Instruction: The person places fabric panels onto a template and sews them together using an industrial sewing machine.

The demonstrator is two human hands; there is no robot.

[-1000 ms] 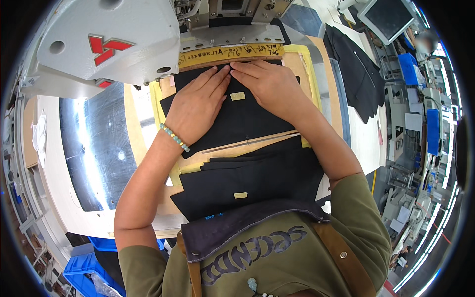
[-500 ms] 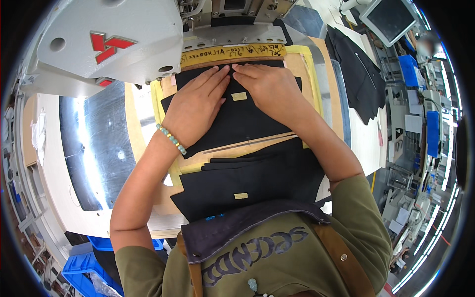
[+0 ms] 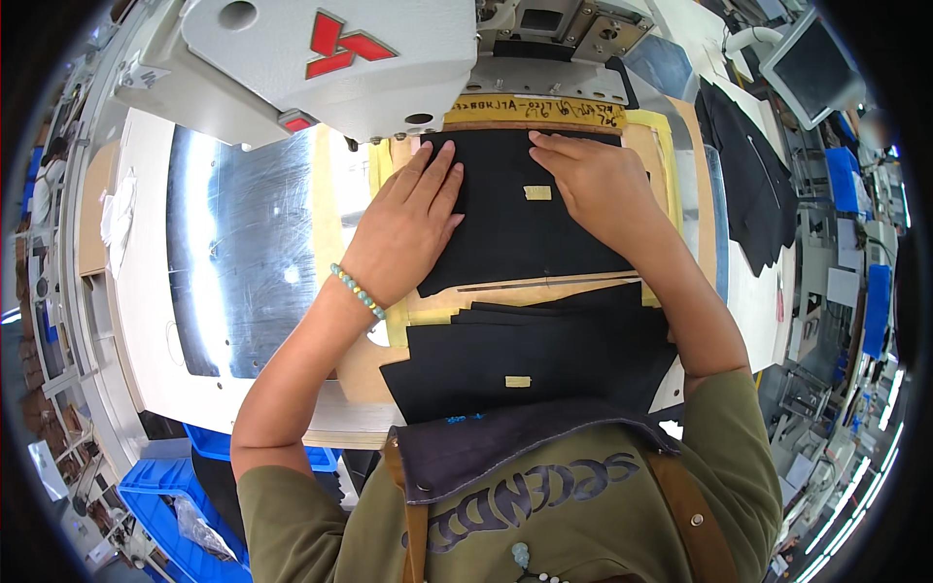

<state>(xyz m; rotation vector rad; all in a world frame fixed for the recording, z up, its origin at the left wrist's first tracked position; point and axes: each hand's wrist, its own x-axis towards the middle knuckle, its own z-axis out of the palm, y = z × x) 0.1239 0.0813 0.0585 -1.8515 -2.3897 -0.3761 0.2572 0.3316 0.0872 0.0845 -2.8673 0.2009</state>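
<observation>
A black fabric panel [image 3: 515,233] with a small pale yellow sticker [image 3: 537,193] lies on a tan template board [image 3: 340,194] edged in yellow tape. My left hand [image 3: 408,223], with a beaded bracelet at the wrist, rests flat along the panel's left edge, fingers stretched. Across from it, my right hand [image 3: 595,189] presses down near the upper right with fingers extended and the thumb side partly hidden. Both hands touch the cloth without gripping it. Closer to me is a stack of black fabric pieces [image 3: 544,340] bearing another pale sticker [image 3: 518,382].
A large white sewing machine head [image 3: 272,78] overhangs the upper left. Beyond the panel runs a metal clamp bar [image 3: 544,82] with a yellow taped strip [image 3: 530,109]. More black cloth [image 3: 743,180] lies right, near a monitor [image 3: 812,63]. Blue crates [image 3: 160,496] stand lower left.
My left hand has slid from the panel's middle to its left edge, widening the gap between my hands. The panel's upper area looks smoother, and the whole view has shifted.
</observation>
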